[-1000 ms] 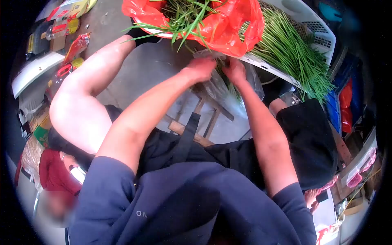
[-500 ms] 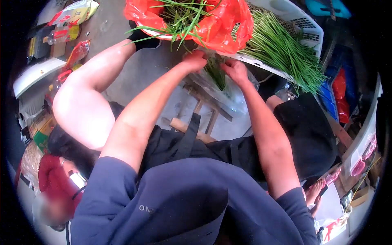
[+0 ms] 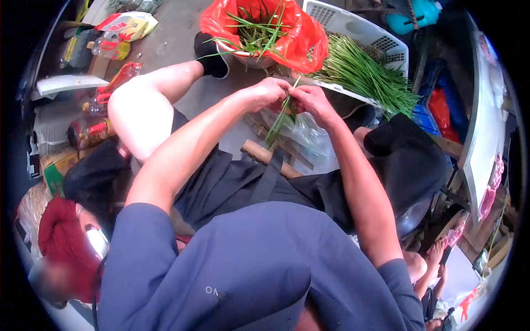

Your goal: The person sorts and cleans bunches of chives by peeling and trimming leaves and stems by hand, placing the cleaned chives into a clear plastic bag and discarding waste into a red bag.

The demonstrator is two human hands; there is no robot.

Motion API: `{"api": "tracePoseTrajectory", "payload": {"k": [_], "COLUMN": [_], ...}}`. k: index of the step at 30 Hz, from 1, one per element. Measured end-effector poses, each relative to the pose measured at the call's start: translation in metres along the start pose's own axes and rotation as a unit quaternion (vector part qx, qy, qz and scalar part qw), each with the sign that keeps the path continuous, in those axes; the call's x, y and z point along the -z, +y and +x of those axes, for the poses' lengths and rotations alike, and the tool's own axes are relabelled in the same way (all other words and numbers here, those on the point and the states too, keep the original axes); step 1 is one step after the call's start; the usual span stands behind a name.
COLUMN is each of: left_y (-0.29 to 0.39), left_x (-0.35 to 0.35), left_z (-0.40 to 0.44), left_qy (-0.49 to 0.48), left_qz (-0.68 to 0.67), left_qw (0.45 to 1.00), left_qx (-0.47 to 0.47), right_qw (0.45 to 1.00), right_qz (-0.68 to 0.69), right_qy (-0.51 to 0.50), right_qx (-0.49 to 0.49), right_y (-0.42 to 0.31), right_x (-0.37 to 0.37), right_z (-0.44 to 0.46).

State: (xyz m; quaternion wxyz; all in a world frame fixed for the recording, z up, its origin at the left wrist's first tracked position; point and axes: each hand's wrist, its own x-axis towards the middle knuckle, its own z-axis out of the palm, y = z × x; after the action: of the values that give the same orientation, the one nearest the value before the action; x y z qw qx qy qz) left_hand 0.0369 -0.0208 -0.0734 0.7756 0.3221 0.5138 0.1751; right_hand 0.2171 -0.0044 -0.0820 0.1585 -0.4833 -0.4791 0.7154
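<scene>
Between my knees my left hand (image 3: 269,92) and my right hand (image 3: 313,102) meet, fingers pinched together on a few thin green stalks (image 3: 281,122) that hang down between them. Behind the stalks is a clear plastic bag (image 3: 312,135). Just beyond my hands stands a bucket lined with a red plastic bag (image 3: 301,41), with loose green stalks (image 3: 259,30) inside and over its rim. To its right, a large bunch of long green stalks (image 3: 364,74) lies in a white slatted crate (image 3: 330,17).
Packets and bottles (image 3: 110,47) lie at the upper left. A person in a dark red top (image 3: 66,243) holds a phone at the lower left. A blue crate (image 3: 425,118) with red plastic is at the right. Another person's hand (image 3: 436,251) shows at the lower right.
My hands have come together and now hold stalks in front of the clear bag; before, they were apart at the bag's opening. The view has shifted, so the bucket and crate appear smaller.
</scene>
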Motion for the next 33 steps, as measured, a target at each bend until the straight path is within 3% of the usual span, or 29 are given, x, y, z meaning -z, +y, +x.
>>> {"api": "tracePoseTrajectory", "payload": {"k": [3,6,11,13,15,20,24,27,29,33], "left_y": [0.015,0.017,0.017,0.014,0.013,0.014,0.014,0.009,0.008,0.006], "left_x": [-0.005,-0.011,-0.019,-0.017,-0.017,-0.021,-0.022,-0.021,-0.022,-0.030], "left_z": [-0.028,-0.045,-0.062,-0.061,-0.061,-0.065,-0.062,-0.059,-0.058,-0.053], "left_qy": [0.000,0.030,0.090,0.080,0.078,0.072,0.087,0.075,0.065,0.084], "left_qz": [-0.099,-0.107,-0.041,-0.089,-0.093,-0.105,-0.137,-0.132,-0.122,-0.068], "left_qw": [0.995,0.991,0.991,0.989,0.989,0.988,0.982,0.984,0.986,0.985], "left_qx": [-0.018,-0.075,-0.091,-0.084,-0.089,-0.090,-0.092,-0.096,-0.098,-0.133], "right_qw": [0.998,0.995,0.991,0.995,0.991,0.967,0.962,0.964,0.975,0.943], "right_qz": [0.061,0.094,0.121,0.057,0.092,0.143,0.174,0.166,0.018,-0.067], "right_qy": [-0.001,0.024,0.019,0.043,0.052,0.182,0.185,0.160,0.150,0.243], "right_qx": [0.020,0.038,0.052,0.073,0.083,0.107,0.102,0.136,0.165,0.219], "right_y": [-0.020,-0.032,-0.035,-0.035,-0.033,-0.024,-0.029,-0.030,-0.020,-0.022], "right_x": [-0.007,-0.010,-0.020,-0.021,-0.024,-0.022,-0.023,-0.027,-0.027,-0.032], "right_z": [-0.012,-0.018,-0.023,-0.024,-0.026,-0.021,-0.024,-0.023,-0.019,-0.020]}}
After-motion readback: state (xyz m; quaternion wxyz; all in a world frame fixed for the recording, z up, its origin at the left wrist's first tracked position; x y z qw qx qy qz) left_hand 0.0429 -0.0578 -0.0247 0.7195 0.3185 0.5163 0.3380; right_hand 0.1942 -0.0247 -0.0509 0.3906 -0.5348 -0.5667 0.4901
